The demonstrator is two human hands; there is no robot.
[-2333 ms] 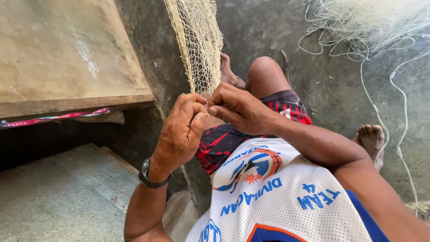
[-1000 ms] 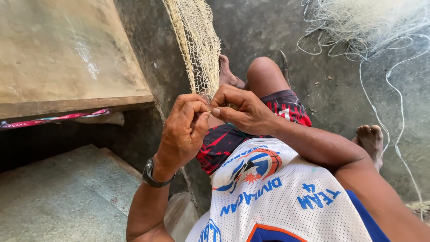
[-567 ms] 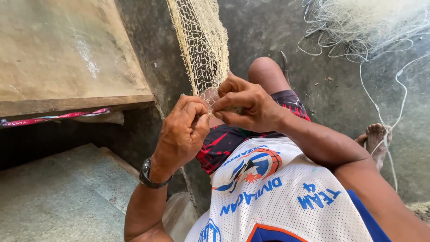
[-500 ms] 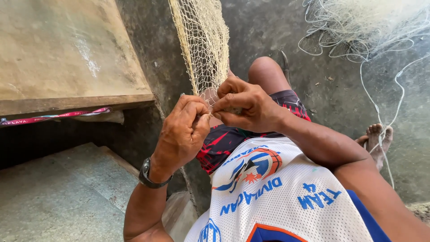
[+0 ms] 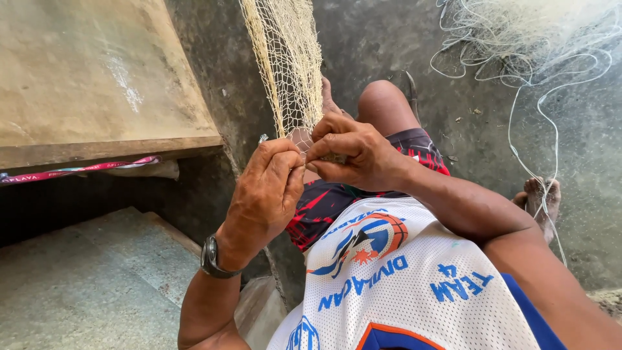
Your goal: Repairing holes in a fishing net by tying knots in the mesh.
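Observation:
A pale mesh fishing net [image 5: 288, 61] hangs down from the top of the view to my hands. My left hand [image 5: 265, 191], with a dark watch on the wrist, is closed on the net's lower edge, and a small metal tip shows above its fingers. My right hand [image 5: 353, 152] pinches the same bottom edge of the net just to the right, fingertips touching the left hand's. I sit with one bare knee [image 5: 382, 100] raised behind the hands.
A wooden bench top [image 5: 97, 84] lies at the left with a pink strap [image 5: 78, 170] under its edge. A loose heap of net and cord [image 5: 538, 39] lies on the concrete floor at the upper right. My bare foot [image 5: 541, 201] rests at the right.
My right hand has shifted slightly up and left over the net's edge, closer to the left hand. The net has swung a little to the right.

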